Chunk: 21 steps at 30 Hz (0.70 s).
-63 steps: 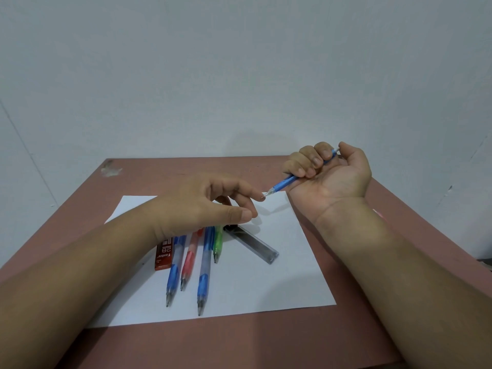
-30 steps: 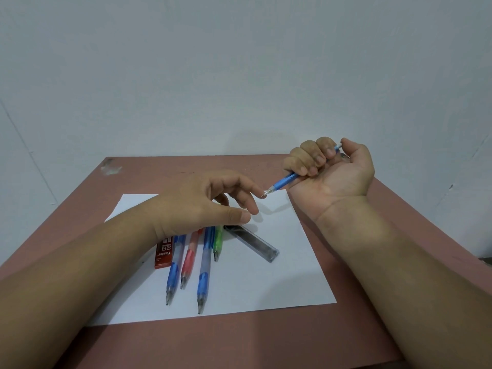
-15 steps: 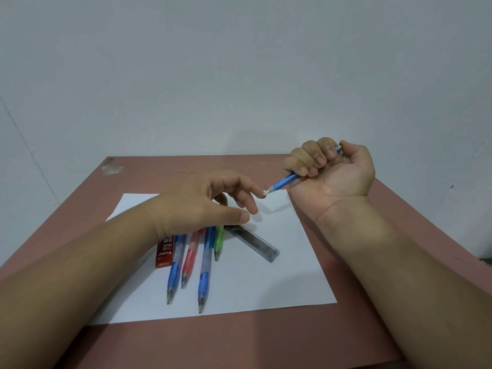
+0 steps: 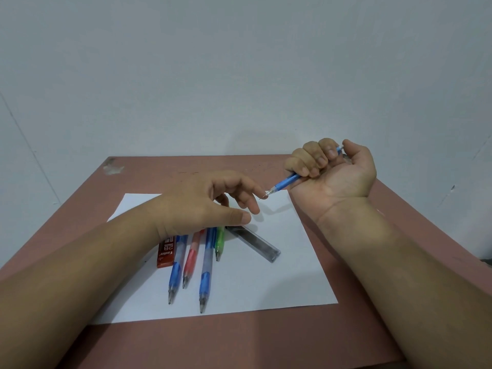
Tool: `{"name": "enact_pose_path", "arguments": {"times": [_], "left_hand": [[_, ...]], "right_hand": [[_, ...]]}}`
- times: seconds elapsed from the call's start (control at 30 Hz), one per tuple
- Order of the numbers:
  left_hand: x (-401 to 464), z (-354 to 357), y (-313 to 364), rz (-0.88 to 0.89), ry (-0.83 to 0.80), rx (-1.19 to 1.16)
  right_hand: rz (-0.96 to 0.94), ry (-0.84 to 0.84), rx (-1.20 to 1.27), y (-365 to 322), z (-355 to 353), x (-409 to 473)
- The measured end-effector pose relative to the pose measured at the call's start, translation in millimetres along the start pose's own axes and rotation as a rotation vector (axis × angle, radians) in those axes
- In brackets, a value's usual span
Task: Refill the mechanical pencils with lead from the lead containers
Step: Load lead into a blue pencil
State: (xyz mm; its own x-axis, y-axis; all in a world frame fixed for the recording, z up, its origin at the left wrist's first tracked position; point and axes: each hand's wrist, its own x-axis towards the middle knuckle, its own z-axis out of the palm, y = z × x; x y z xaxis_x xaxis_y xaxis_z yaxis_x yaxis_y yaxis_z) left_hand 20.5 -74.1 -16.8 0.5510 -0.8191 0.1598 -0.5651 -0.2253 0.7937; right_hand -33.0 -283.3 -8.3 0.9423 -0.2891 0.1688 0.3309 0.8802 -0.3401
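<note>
Blue pencil [image 4: 286,181] raised, tip leftward

Two bare forearms entered from the lower corners, with no sleeve in sight on either. The left hand [image 4: 202,206] and the right hand [image 4: 335,177] wore nothing: no ring, no watch, no band, no glove. The nails on the right hand's fingers [image 4: 322,159] were short and unpainted. Fine creases crossed the right wrist and palm. The thumbnail of the left hand was also short and plain.
</note>
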Motion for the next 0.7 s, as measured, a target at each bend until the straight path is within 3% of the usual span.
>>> {"name": "enact_pose_path", "arguments": {"times": [0.7], "left_hand": [[-1.1,0.3,0.1,-0.027,0.028,0.015]], "right_hand": [[0.018,-0.003,0.023,-0.1,1.9,-0.2]]}}
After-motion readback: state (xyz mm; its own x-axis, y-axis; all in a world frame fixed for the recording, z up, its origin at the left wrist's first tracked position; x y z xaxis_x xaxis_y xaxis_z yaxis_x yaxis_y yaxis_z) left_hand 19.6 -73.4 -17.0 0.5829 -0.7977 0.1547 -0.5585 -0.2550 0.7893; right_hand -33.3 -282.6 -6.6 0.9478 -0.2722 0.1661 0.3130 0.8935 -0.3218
